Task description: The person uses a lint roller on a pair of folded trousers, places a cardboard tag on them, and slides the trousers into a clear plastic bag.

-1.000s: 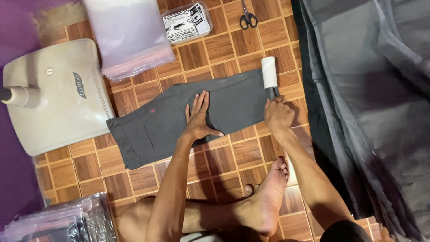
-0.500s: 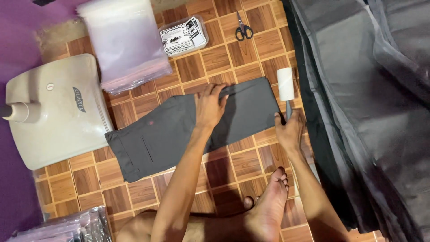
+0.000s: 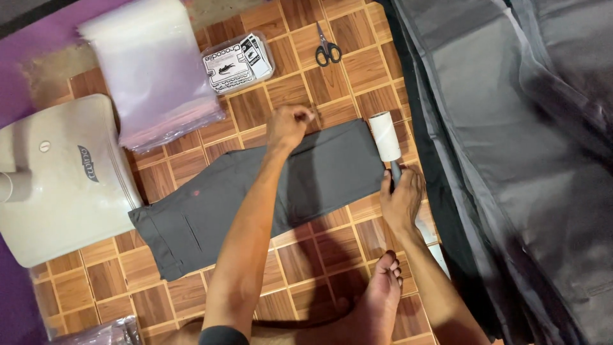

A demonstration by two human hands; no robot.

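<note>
A pair of grey trousers (image 3: pixel 217 198) lies folded flat on the wood-pattern tile floor (image 3: pixel 319 243). My left hand (image 3: pixel 287 126) is closed at the trousers' far edge, pinching the fabric there. My right hand (image 3: pixel 401 199) grips the dark handle of a lint roller (image 3: pixel 385 137), whose white roll rests at the right end of the trousers.
A cream fan base (image 3: pixel 60 179) sits left of the trousers. A stack of clear plastic bags (image 3: pixel 150 70), a small clear box of labels (image 3: pixel 237 61) and scissors (image 3: pixel 327 46) lie beyond. A heap of dark fabric (image 3: pixel 511 160) fills the right side. My bare foot (image 3: pixel 382 300) is below.
My left hand slid from flat on the middle of the trousers up to their far edge and closed. The lint roller stays at the trousers' right end.
</note>
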